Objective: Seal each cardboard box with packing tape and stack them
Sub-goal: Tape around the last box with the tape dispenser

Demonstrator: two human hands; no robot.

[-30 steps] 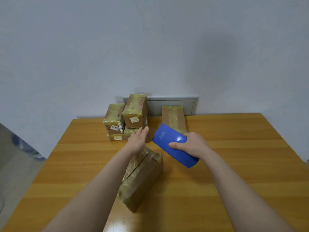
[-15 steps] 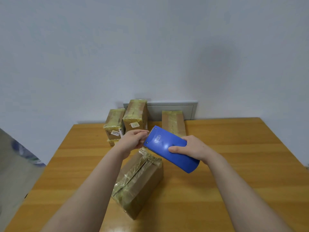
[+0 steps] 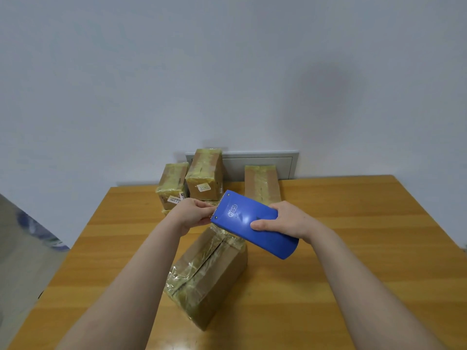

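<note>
The left hand, fingers curled, pinches at the toothed end of the blue tape dispenser, held above the far end of a cardboard box lying on the surface. The right hand grips the dispenser's body, thumb on top.

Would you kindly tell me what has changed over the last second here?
The left hand moved from the tape-wrapped brown cardboard box and now pinches the toothed end of the blue plastic tape dispenser, which the right hand shifted leftwards. That box and the stacked boxes stayed put.
</note>
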